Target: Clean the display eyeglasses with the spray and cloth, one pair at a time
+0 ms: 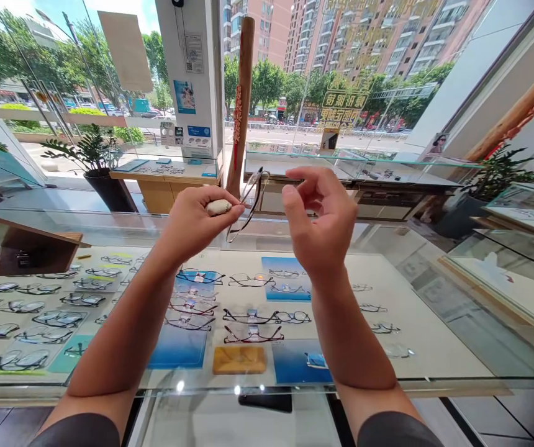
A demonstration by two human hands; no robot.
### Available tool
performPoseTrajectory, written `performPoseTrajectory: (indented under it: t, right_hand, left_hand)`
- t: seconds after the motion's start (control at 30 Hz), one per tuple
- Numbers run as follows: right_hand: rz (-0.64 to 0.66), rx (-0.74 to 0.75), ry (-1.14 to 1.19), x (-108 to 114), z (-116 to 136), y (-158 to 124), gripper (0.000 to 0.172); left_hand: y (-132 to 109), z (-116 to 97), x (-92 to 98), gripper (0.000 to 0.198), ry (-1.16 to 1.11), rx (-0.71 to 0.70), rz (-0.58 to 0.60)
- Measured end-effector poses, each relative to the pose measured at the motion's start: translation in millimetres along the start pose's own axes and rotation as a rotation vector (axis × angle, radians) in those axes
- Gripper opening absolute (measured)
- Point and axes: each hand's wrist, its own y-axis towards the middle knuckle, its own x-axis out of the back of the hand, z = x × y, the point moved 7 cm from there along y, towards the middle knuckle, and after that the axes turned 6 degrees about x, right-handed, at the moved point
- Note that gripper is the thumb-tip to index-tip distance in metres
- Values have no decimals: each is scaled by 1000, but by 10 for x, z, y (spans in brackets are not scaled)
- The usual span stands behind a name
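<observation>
My left hand (197, 214) pinches a pair of eyeglasses (258, 197) between thumb and fingers. The glasses are held up on edge above the counter, with a thin dark rim showing. A small whitish bundle, perhaps a cloth (218, 207), is tucked in the same hand. To the right of the glasses, my right hand (323, 214) is raised with nothing in it. Its thumb and index finger stand apart, and the other fingers are curled. A small gap separates it from the glasses.
Below my hands is a glass display counter (416, 335) with several rows of eyeglasses (251, 316) inside. A yellow-brown case (239, 360) and blue cards (178, 351) lie among them. A dark phone-like object (266, 402) is near me. A wooden post (243, 93) stands ahead.
</observation>
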Motion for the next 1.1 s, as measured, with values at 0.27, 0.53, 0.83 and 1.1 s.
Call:
performPoseTrajectory:
  t: [0.27,0.53,0.83,1.1]
  right_hand:
    - [-67,25,5,106,22,32,14]
    - [-62,88,-36,113,37,61,8]
    - [-46,99,93,94,141,82,13]
    - [-21,51,-22,58,88,43,9]
  left_hand:
    - [-259,140,-737,15,572,36,676]
    - [-614,264,-1349,16,831,86,1028]
    - [-767,486,-1662,23,884,119,1122]
    - [-877,516,-1787,25,889,95,1237]
